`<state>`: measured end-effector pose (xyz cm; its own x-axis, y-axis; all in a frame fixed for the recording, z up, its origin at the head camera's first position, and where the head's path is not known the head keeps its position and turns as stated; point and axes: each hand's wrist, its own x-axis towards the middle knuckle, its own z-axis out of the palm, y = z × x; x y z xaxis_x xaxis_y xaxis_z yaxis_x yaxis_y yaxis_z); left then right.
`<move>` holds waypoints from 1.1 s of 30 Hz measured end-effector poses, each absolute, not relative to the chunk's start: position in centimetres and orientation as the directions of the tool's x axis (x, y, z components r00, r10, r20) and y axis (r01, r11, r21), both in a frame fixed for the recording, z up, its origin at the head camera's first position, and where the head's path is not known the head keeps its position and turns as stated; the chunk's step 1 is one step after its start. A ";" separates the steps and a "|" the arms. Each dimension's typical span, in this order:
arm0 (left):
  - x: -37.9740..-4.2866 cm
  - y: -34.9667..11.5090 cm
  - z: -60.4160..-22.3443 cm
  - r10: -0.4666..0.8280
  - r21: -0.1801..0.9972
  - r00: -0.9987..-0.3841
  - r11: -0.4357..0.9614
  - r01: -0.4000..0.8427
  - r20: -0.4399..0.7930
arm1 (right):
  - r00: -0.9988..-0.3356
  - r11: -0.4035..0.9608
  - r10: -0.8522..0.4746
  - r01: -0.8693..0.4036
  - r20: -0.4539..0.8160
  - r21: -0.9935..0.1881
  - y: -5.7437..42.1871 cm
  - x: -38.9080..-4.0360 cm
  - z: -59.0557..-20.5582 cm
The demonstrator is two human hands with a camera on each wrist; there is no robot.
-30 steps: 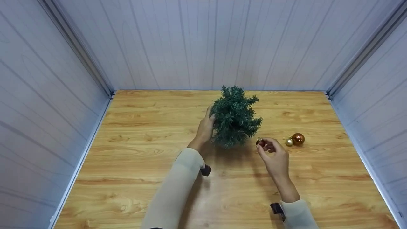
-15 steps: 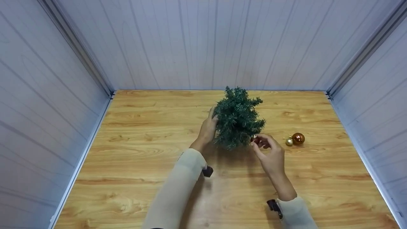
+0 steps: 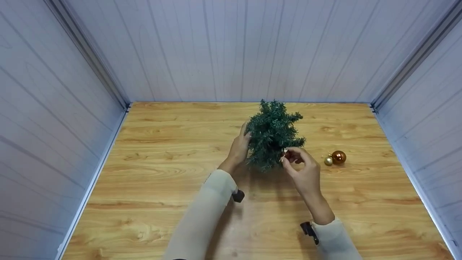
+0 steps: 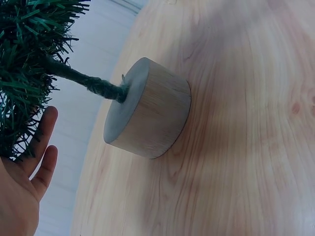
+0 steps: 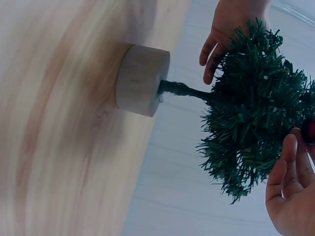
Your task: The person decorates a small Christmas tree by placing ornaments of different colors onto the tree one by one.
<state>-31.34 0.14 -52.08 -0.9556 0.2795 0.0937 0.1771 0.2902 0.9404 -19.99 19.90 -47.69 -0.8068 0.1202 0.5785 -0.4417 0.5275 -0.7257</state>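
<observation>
A small artificial Christmas tree [image 3: 272,135] stands on a round wooden base [image 4: 152,108], seen with its green trunk in both wrist views. My left hand [image 3: 238,148] lies against the left side of its branches, fingers fairly straight along the needles. From the right, my right hand [image 3: 306,173] pinches a small dark red Christmas ball [image 5: 309,130] by thumb and fingertips. A shiny golden cap shows at the ball's top in the head view. Ball and fingertips are right at the lower right branches; the fingers hide part of the ball.
To the right on the wood-grain table [image 3: 151,202] lie a shiny copper-brown ball [image 3: 338,157] and a smaller pale gold ball [image 3: 328,161], side by side. White panel walls [image 3: 223,50] enclose the table at the back and both sides.
The right hand has carried the dark red ball leftward into the tree's lower right branches. The tree and the left hand have shifted slightly to the right.
</observation>
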 end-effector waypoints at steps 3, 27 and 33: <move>-31.4 0.3 -52.0 0.271 0.947 -0.960 0.281 0.156 0.078 | -0.797 0.523 0.110 -0.461 0.594 -0.717 19.8 -20.3 -47.5; -26.4 -1.6 -47.9 -0.031 0.713 -0.757 0.362 0.600 0.652 | -0.757 0.539 0.114 -0.497 0.643 -0.680 17.5 -19.3 -44.0; -23.9 0.4 -45.5 0.155 0.612 -0.705 0.393 0.686 0.692 | -0.743 0.548 0.117 -0.505 0.659 -0.667 17.8 -20.0 -45.1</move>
